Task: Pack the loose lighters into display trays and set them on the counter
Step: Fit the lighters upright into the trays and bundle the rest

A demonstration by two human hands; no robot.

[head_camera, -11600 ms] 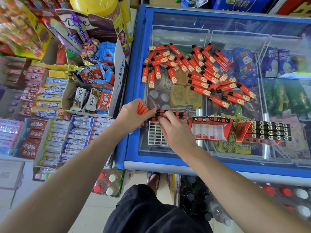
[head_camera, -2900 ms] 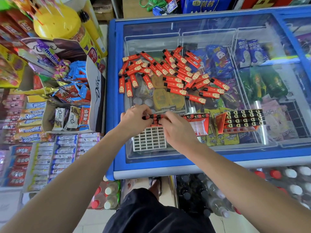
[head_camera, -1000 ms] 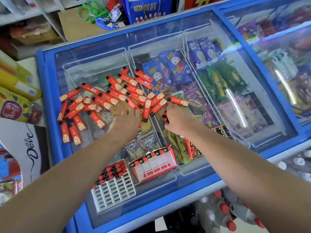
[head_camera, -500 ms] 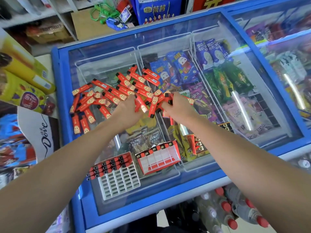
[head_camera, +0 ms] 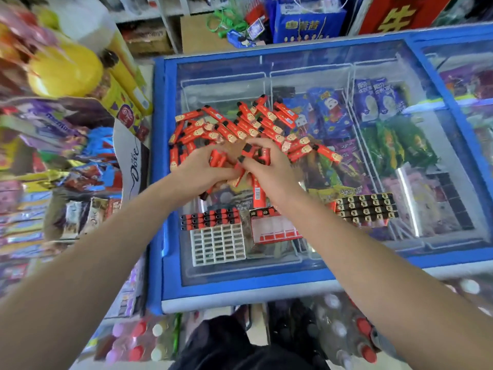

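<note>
Many loose red lighters (head_camera: 240, 124) lie in a heap on the glass lid of a blue freezer (head_camera: 293, 281). My left hand (head_camera: 202, 172) and my right hand (head_camera: 266, 166) sit side by side at the near edge of the heap, each gripping a bunch of red lighters. A white grid tray (head_camera: 217, 245) lies near the front edge with two rows of lighters in its far end. Beside it stands an empty red display tray (head_camera: 274, 232), and to the right a full tray of dark-topped lighters (head_camera: 365, 208).
A Dove chocolate display box (head_camera: 130, 161) and shelves of sweets and gum crowd the left side. Bottles with red and white caps (head_camera: 346, 340) stand on the floor under the freezer's front. Boxes and a blue bag stand behind the freezer.
Both hands have drawn together and back toward me, each with a bunch of lighters gathered from the heap. The view has swung so the trays sit nearer the middle.
</note>
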